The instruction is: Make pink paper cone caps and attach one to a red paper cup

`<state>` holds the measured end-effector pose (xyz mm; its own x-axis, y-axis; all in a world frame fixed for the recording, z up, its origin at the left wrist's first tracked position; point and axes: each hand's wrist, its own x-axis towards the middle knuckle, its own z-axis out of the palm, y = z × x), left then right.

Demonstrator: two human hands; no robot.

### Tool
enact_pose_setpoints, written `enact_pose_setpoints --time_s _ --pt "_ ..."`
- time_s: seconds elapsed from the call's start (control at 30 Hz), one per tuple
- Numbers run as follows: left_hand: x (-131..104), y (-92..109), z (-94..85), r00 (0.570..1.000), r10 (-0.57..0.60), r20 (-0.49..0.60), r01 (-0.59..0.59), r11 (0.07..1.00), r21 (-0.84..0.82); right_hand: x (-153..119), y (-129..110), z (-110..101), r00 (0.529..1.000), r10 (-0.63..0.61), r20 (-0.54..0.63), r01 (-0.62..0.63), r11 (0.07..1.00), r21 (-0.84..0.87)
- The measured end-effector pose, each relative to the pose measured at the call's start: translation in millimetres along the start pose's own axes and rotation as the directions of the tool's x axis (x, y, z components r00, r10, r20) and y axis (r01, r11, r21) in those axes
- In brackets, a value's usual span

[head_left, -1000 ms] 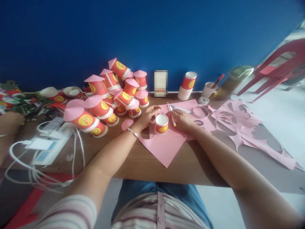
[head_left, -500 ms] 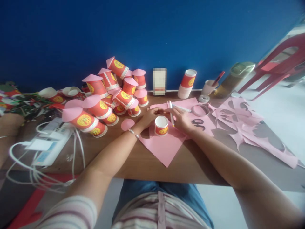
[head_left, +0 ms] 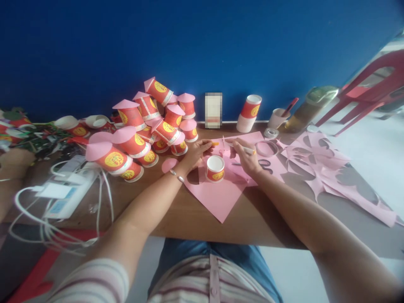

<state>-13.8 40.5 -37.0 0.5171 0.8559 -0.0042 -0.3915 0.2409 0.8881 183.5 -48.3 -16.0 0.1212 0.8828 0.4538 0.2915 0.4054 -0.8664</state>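
Observation:
My right hand [head_left: 247, 158] grips a white marker [head_left: 251, 150] with an orange end; it lies nearly level, pointing left. Between the fingertips of my left hand [head_left: 196, 154] is a small yellow-orange marker cap [head_left: 215, 144], apart from the marker. Just below, a red-and-white paper cup [head_left: 215, 170] with a yellow emblem stands mouth up on a pink paper sheet [head_left: 217, 202]. Scissors [head_left: 266, 166] with dark handles lie on the pink paper, partly behind my right wrist. A pink paper disc [head_left: 169, 165] is beside my left wrist.
Several red cups with pink cone roofs [head_left: 115, 159] are piled at left, near a white power strip [head_left: 63, 189] with cables. Stacked cups [head_left: 249, 113], tape rolls [head_left: 267, 148], a bottle [head_left: 311, 107] and pink paper scraps [head_left: 328, 160] are at right.
My hands have moved apart, and the cap is now off the marker in my left hand. The marker has swung from upright to nearly level in my right hand.

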Motion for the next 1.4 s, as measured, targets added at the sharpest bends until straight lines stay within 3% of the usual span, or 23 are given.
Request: enact_pose_setpoints --time_s 0.13,0.33,0.57,0.77,0.87,1.0,1.27,1.33,1.4 --pt "-1 1 0.8 1.000 -0.016 0.019 0.016 1.000 -0.013 1 3 3 0.991 0.128 0.037 -0.134 0.956 0.262" --pt "-5 3 4.0 0.994 -0.035 0.105 0.030 0.999 0.042 1 6 8 0.979 0.181 0.092 -0.202 0.919 0.337" --pt "-5 5 4.6 0.992 -0.031 0.120 0.025 0.998 0.051 0 6 17 0.930 0.325 0.171 -0.366 0.780 0.508" --pt "-6 5 5.1 0.997 -0.033 0.064 0.030 0.999 0.035 1 3 17 0.946 0.288 0.149 -0.324 0.831 0.452" --pt "-4 3 2.3 1.000 -0.001 0.029 0.000 1.000 0.030 5 6 11 0.958 0.287 0.016 -0.265 0.862 0.432" --pt "-3 1 -1.9 1.000 -0.003 0.019 0.002 0.999 0.034 9 12 1 0.951 0.279 -0.131 -0.231 0.927 0.297" --pt "1 -3 -3.7 0.999 0.036 -0.025 -0.033 0.995 0.096 14 17 -5 0.969 0.230 -0.087 -0.223 0.971 0.084" --pt "2 -5 -4.6 0.998 0.052 -0.040 -0.047 0.991 0.128 16 20 -12 0.980 0.123 -0.156 -0.141 0.984 -0.112" --pt "3 -7 -6.0 0.995 0.092 -0.036 -0.083 0.976 0.202 18 25 -23 0.983 -0.005 -0.186 -0.073 0.910 -0.409"
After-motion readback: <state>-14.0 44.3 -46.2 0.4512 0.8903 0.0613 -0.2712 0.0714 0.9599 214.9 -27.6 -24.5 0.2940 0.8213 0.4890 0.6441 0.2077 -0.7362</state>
